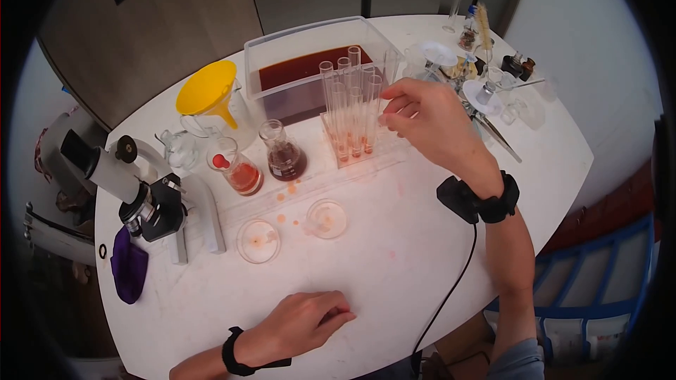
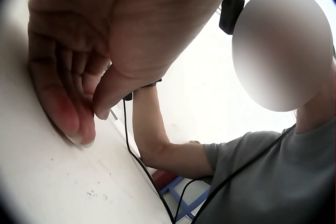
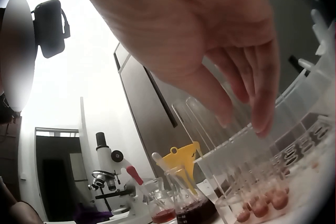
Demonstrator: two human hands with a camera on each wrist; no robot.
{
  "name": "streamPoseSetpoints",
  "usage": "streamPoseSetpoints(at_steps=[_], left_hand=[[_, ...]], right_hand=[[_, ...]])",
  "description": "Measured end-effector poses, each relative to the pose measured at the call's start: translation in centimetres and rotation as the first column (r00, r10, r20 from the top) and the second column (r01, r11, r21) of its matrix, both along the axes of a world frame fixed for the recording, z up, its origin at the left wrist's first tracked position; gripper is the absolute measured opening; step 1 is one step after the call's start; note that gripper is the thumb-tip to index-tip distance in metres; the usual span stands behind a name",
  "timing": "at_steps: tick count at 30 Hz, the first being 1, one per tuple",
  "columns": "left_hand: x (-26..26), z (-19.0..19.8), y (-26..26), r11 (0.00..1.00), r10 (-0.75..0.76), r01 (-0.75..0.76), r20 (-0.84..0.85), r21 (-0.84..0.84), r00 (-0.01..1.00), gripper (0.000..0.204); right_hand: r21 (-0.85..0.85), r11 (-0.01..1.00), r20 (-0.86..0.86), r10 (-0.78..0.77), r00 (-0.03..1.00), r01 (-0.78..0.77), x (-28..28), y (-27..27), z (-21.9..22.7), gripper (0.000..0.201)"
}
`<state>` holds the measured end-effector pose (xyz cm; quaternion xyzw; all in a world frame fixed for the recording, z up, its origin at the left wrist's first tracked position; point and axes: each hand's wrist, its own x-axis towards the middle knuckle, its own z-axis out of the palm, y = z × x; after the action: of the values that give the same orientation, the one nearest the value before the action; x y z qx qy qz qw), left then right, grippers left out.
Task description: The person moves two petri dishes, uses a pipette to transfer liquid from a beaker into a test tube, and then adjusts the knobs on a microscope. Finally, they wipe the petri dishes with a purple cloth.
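your right hand [image 1: 431,124] is at the right side of the clear rack [image 1: 329,138], with its bent fingers and thumb beside the upper part of the test tubes [image 1: 354,102]. you cannot tell from these views whether it grips a tube. the tubes stand in the rack in front of the clear tub [image 1: 278,103], with orange-red contents at their bottoms.

your left hand [image 1: 303,320] rests on the near part of the white table [image 1: 394,288], fingers loosely curled, holding nothing visible.

left of the rack is a flask of dark liquid [image 1: 286,160], then a flask of red liquid [image 1: 245,178] with a red-bulbed dropper [image 1: 221,161] in it. two shallow glass dishes [image 1: 326,219] lie nearer you, beside orange spots. the yellow funnel [image 1: 205,90] sits on a clear jug [image 1: 245,127] behind the flasks, and the microscope [image 1: 151,205] stands at the left, by a purple cloth [image 1: 129,266].
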<state>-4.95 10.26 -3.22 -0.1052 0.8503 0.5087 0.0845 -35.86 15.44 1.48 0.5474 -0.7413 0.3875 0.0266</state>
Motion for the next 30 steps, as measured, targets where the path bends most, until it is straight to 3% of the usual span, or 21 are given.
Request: streamPoseSetpoints(at_steps=[2, 3, 6, 8, 13, 18, 24, 30], left_hand=[[0.0, 0.0, 0.0, 1.0, -0.001, 0.001, -0.002, 0.0, 1.0, 0.017], [-0.1, 0.0, 0.0, 1.0, 0.001, -0.001, -0.007, 0.0, 1.0, 0.017], [0.0, -0.1, 0.0, 1.0, 0.001, -0.001, 0.011, -0.002, 1.0, 0.017], [0.1, -0.5, 0.0, 1.0, 0.0, 0.0, -0.024, -0.021, 1.0, 0.016], [0.1, -0.4, 0.0, 1.0, 0.0, -0.001, -0.01, -0.018, 1.0, 0.016], [0.1, -0.4, 0.0, 1.0, 0.0, 0.0, -0.011, -0.017, 1.0, 0.016], [0.2, -0.5, 0.0, 1.0, -0.008, 0.008, -0.01, -0.014, 1.0, 0.016], [0.2, -0.5, 0.0, 1.0, -0.006, 0.006, -0.03, -0.02, 1.0, 0.016]], right_hand=[[-0.034, 0.988, 0.27, -0.139, 0.953, 0.154, -0.9, 0.5, 1.8, 0.019], [-0.053, 0.974, 0.309, -0.194, 0.931, 0.22, -1.2, 0.6, 2.2, 0.021], [-0.145, 0.964, 0.143, -0.201, 0.969, 0.221, -2.9, -0.2, 0.4, 0.021], [-0.131, 0.973, 0.132, -0.172, 0.976, 0.189, -3.1, -1.4, -0.5, 0.02], [-0.028, 0.993, 0.169, -0.106, 0.98, 0.112, -3.8, -3.7, -2.0, 0.02], [-0.195, 0.964, 0.338, -0.105, 0.935, 0.179, -3.6, -3.2, -0.7, 0.019], [-0.149, 0.972, 0.203, -0.149, 0.968, 0.181, -3.0, -2.3, 0.2, 0.019], [-0.043, 0.987, 0.18, -0.146, 0.973, 0.156, -2.8, -2.2, -0.2, 0.019]])
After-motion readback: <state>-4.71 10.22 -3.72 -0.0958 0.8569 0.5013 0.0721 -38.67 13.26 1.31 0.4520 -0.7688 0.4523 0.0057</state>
